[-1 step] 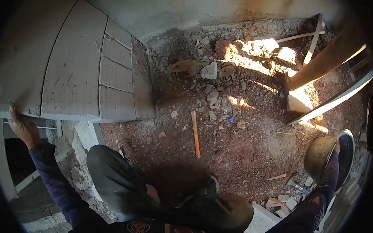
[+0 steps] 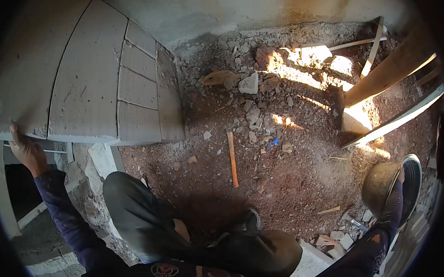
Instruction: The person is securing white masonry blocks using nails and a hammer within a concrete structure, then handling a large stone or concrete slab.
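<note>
My left hand [image 2: 29,152] is closed on the front edge of a grey block-built surface [image 2: 85,83] at the left. One digit lies against the edge's face; the other fingers are partly hidden below it. At the far right, my right hand [image 2: 401,175] is at a dark round bucket [image 2: 380,182] that leans with its mouth to the right. Only a sliver of that hand shows past the sleeve, and its fingers are hidden. Between my arms a wooden handle [image 2: 233,160] lies on the reddish soil, with a small blue item [image 2: 272,144] nearby.
Rubble and stones, including a pale one [image 2: 249,83], lie along the back wall [image 2: 198,11]. A thick wooden post [image 2: 383,74] and a leaning board [image 2: 396,119] stand at the right. A hammer [image 2: 358,223] lies near broken tile pieces. My bent knees are in front.
</note>
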Motion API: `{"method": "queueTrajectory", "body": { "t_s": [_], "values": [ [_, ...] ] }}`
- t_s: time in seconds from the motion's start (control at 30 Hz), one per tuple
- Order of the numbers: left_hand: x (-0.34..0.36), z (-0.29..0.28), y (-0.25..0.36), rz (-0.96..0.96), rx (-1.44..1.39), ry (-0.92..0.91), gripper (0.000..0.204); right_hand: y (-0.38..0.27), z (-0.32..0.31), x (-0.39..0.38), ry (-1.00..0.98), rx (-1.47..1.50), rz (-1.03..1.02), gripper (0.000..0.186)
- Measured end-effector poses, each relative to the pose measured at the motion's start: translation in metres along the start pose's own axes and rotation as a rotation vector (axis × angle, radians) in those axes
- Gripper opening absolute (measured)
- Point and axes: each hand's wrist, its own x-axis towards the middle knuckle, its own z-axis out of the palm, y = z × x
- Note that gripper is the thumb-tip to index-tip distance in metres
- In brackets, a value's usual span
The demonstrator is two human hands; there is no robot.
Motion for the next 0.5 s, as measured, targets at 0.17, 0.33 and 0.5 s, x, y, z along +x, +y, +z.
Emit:
{"method": "queueTrajectory", "body": {
  "t_s": [0.17,0.33,0.5],
  "values": [
    [0.000,0.008,-0.011,0.057,-0.259,0.083,0.040,0.014,-0.007,-0.002,0.073,-0.030,-0.023,0.032],
    [0.003,0.014,0.008,-0.168,-0.536,-0.004,0.031,0.016,-0.022,-0.009,0.188,-0.043,-0.095,0.033],
    [0.017,0.001,-0.014,-0.019,-0.443,0.065,0.033,-0.054,-0.116,-0.096,0.363,-0.139,-0.207,0.031]
  ]
}}
